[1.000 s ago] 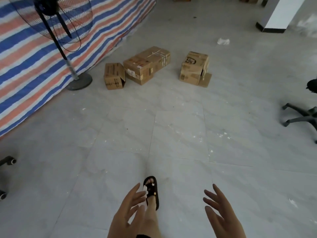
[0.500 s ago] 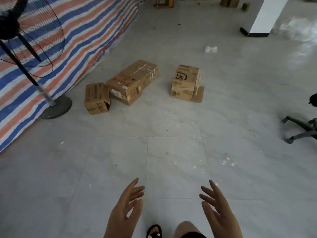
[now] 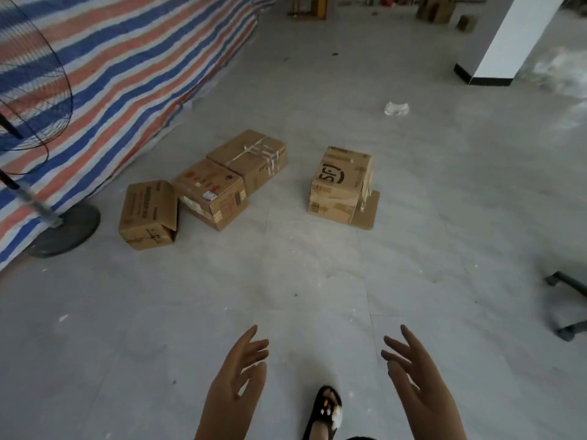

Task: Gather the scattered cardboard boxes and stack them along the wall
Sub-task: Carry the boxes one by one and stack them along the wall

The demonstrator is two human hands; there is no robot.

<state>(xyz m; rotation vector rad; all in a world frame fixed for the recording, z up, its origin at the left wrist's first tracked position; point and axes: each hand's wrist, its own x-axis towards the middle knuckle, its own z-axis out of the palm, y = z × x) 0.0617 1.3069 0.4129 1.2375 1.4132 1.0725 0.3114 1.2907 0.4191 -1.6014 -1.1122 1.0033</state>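
Note:
Several cardboard boxes lie on the grey floor ahead. A small box point(image 3: 147, 214) sits at the left by the fan base. Two longer boxes touch each other beside it: a labelled one point(image 3: 209, 193) and a taped one point(image 3: 251, 157) behind it. An "SF" box point(image 3: 341, 182) stands apart to the right, with a flap lying on the floor. My left hand point(image 3: 236, 385) and my right hand point(image 3: 416, 379) reach forward at the bottom of the view, fingers straight, palms facing each other, holding nothing, well short of the boxes.
A striped tarp point(image 3: 127, 68) covers the wall on the left. A standing fan point(image 3: 35, 100) with a round base point(image 3: 65, 231) is beside it. A chair base point(image 3: 568, 300) is at right, a white pillar point(image 3: 508, 36) at the back right, and crumpled paper point(image 3: 395, 108) on the floor.
I have walked closer: the boxes appear larger and lower in the view. My sandalled foot has stepped forward again. Both hands stay raised and empty.

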